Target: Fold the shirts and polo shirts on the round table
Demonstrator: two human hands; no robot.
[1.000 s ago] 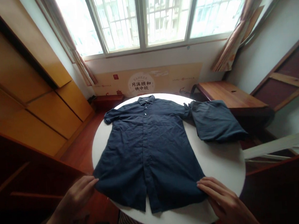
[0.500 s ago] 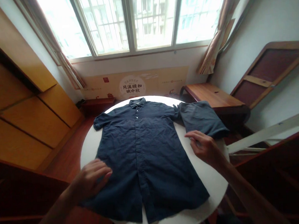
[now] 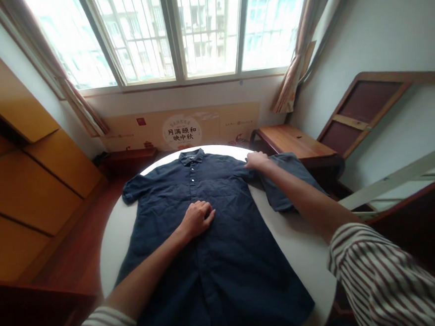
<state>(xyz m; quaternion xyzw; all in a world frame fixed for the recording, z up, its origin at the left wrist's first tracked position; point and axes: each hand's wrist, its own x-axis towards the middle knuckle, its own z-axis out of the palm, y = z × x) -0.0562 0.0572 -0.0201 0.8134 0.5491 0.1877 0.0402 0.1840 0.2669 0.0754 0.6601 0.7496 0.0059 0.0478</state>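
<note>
A dark navy short-sleeved button-up shirt [image 3: 164,256] lies spread front side up on a round white table [image 3: 113,240], its collar toward the window. At the sleeve on the right, my right hand [image 3: 256,160] is closed, fingers pinched on the cloth. My left hand [image 3: 199,217] is over the middle of the shirt front, with curled fingers and no cloth visibly gathered in them; whether it touches the shirt I cannot tell. Just right of the shirt lies a folded dark grey garment [image 3: 279,191], partly covered by my right forearm.
Behind the table, a low wooden table [image 3: 294,142] stands at the right. A wooden frame with dark panels [image 3: 366,103] leans against the right wall. Yellow-brown cabinets [image 3: 28,171] line the left side. The window [image 3: 174,32] is at the back.
My right hand has moved forward from beside the folded garment to the right sleeve and closed on it. My left hand has moved from the shirt's lower left to its middle. The view has shifted.
</note>
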